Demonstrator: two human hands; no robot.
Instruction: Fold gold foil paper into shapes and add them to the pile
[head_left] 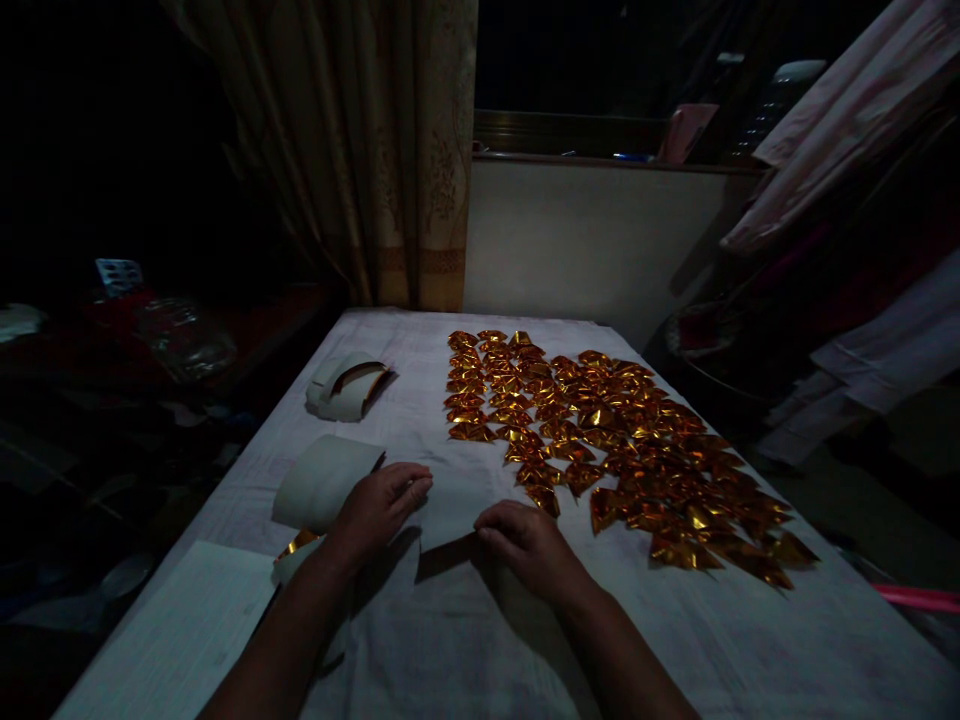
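Observation:
A pale sheet of paper [452,505] is held up between both hands, tilted above the white cloth on the table. My left hand [386,503] pinches its left edge with thumb and fingers. My right hand [529,545] is closed on its lower right corner. Close by on the right lie many folded gold foil paper ingots [600,418], set in rows at the back and heaped toward the front right. Beside my left hand is a curled stack of pale paper [322,482]; a gold edge shows near my left forearm.
Another curled paper piece [346,388] with a dark opening lies at the back left. A flat white sheet [180,630] is at the front left. A curtain [375,150] and wall [570,240] stand behind the table. Clothes [847,120] hang at right. A clear plastic bottle [187,335] lies left.

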